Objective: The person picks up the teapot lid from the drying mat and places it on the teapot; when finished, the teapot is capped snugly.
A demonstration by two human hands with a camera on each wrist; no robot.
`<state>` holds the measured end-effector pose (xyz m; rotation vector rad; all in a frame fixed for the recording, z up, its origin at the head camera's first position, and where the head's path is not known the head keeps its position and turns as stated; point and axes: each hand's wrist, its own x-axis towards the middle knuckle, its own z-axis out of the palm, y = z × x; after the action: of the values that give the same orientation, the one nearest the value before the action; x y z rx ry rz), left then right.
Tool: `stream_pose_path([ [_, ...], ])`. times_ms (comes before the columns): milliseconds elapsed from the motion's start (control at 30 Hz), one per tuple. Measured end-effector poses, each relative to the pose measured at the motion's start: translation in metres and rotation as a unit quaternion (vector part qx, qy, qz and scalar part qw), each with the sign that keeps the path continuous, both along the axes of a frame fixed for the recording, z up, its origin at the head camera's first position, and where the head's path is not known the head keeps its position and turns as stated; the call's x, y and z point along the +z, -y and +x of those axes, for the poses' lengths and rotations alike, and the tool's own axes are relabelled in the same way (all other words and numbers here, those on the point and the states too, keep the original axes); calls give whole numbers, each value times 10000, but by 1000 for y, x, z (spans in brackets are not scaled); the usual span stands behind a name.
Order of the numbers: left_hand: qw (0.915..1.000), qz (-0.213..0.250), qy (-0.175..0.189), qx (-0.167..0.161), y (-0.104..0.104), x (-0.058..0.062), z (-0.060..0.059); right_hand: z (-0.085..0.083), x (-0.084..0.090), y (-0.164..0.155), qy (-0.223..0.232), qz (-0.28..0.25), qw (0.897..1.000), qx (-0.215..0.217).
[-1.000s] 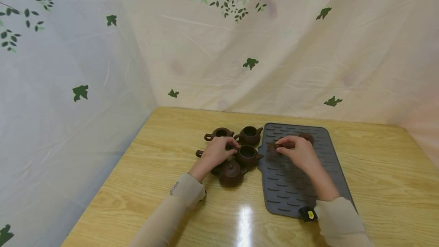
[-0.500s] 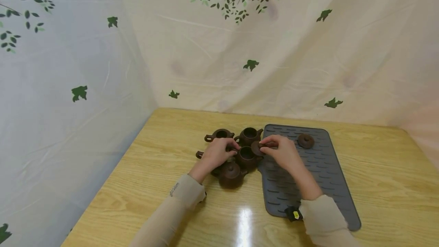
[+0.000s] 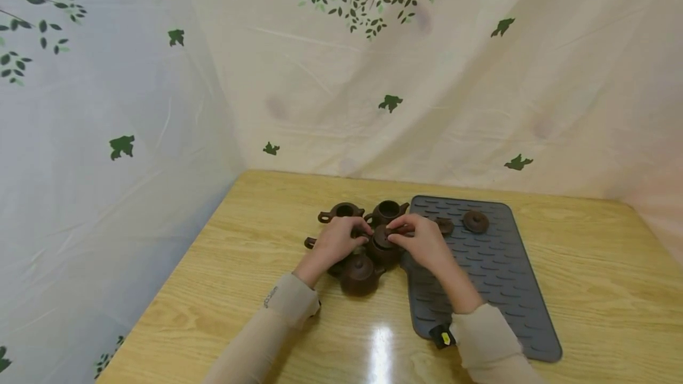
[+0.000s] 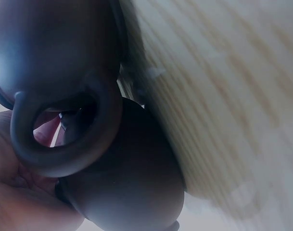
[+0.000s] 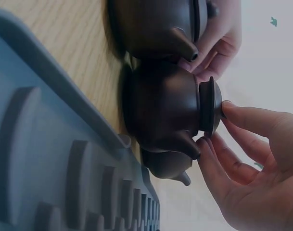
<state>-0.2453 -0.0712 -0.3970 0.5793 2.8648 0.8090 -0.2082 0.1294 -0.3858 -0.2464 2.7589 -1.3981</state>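
Note:
My right hand (image 3: pixel 424 243) pinches the knob of a dark brown teapot lid (image 5: pixel 211 106). The lid sits tilted at the mouth of a teapot (image 5: pixel 160 103), with a gap showing under its edge. On the opposite side of that teapot, my left hand (image 3: pixel 338 240) has its fingers curled at the handle side; the teapots partly hide its grip. A lidded teapot (image 3: pixel 358 277) stands just in front of the left hand. In the left wrist view a looped handle (image 4: pixel 64 161) lies close beside the left fingers.
Two lidless teapots stand behind, one at back left (image 3: pixel 344 209) and one at back right (image 3: pixel 388 212). Under my left hand another handle (image 3: pixel 309 243) sticks out. The grey ridged mat (image 3: pixel 491 289) on the right bears loose lids, one of them round (image 3: pixel 476 221).
My right hand has carried the lid left from the mat to the middle teapot's mouth, lowering it there. The left hand has stayed in place.

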Motion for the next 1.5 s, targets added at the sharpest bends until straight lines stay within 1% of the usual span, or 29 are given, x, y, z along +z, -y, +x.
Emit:
stream_pose_path([
  [267, 10000, 10, -19, 21, 0, 1, 1, 0, -3, 3, 12, 149, 9999, -10],
  [433, 10000, 20, -44, -1, 0, 2, 1, 0, -3, 3, 90, 78, 9999, 3],
  [767, 9998, 26, -135, -138, 0, 5, -1, -1, -3, 3, -47, 129, 9999, 13],
  [900, 9996, 146, -149, -177, 2, 7, -3, -1, -3, 2, -6, 116, 9999, -4],
  [1067, 9996, 220, -119, -137, 4, 10, -5, 0, -3, -1, 34, 199, 9997, -98],
  [1300, 9995, 310, -67, -76, 8, 12, -8, 1, -4, -9, -54, 245, 9996, -159],
  [1500, 9982, 590, -81, -42, 16, 16, -12, 2, -3, -21, -161, 214, 9994, -197],
])
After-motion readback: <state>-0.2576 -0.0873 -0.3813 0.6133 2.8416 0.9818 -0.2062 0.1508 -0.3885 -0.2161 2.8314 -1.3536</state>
